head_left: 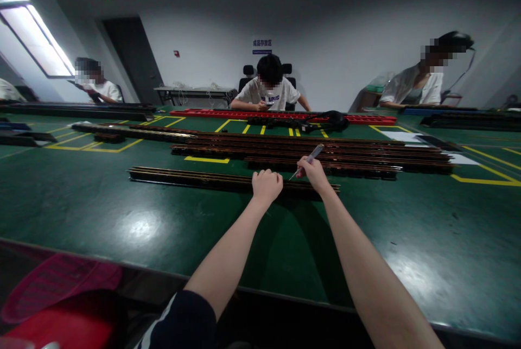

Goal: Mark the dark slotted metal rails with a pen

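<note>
A long dark rail with brass-coloured edges (183,176) lies crosswise on the green table in front of me. My left hand (267,186) is closed over it right of its middle, knuckles up, fingertips hidden. In my right hand (312,171) is a slim screwdriver (313,154) with a pale handle, pinched and tilted. Its thin shaft points down and left to the rail beside my left hand. Whether the tip touches the rail I cannot tell.
Just beyond lies a stack of similar long rails (350,149). Farther back are a red rail (366,119) and a black cable bundle (331,120). Yellow tape lines (207,159) mark the green table (101,197). Several people sit across it. A pink basket (61,284) stands below left.
</note>
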